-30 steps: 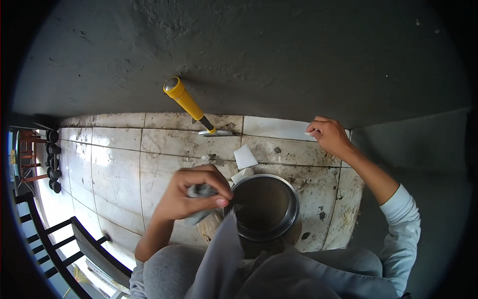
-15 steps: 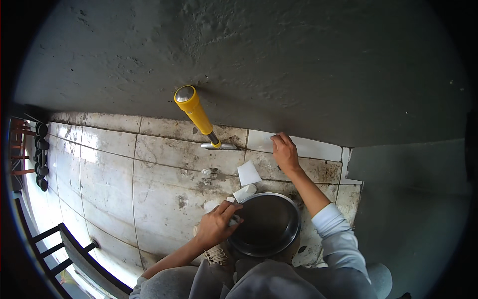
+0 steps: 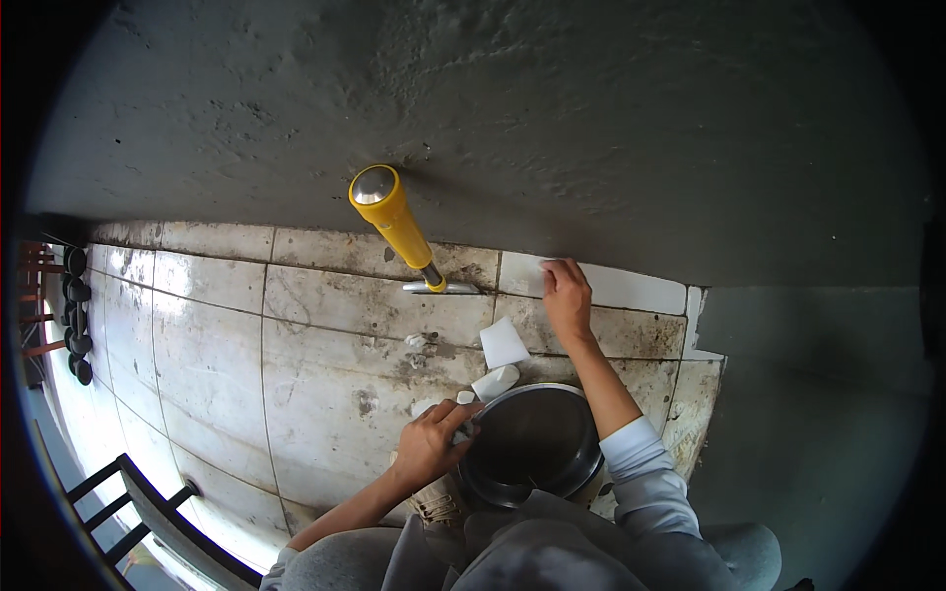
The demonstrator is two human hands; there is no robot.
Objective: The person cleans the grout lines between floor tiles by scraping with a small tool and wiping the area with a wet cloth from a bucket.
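Note:
My left hand (image 3: 434, 443) is closed around a small pale object at the left rim of a round metal pan (image 3: 533, 443) that sits on the tiled floor between my knees. My right hand (image 3: 567, 295) lies flat, fingers together, on a white strip of tile (image 3: 631, 288) set at the foot of the grey plastered wall. A yellow-handled tool (image 3: 399, 229) stands against the wall just left of that hand, its metal blade on the floor. Two small white tile pieces (image 3: 503, 345) lie between the pan and the wall.
Dirty beige floor tiles (image 3: 217, 345) stretch to the left. A dark metal railing (image 3: 128, 502) runs along the lower left edge. Bare grey cement floor (image 3: 798, 394) lies to the right of the tiles. Small mortar crumbs (image 3: 422, 342) dot the floor.
The view has dropped closer to the floor. My right hand slid left along the white tile strip. My left hand lowered from in front of me to the pan's left rim.

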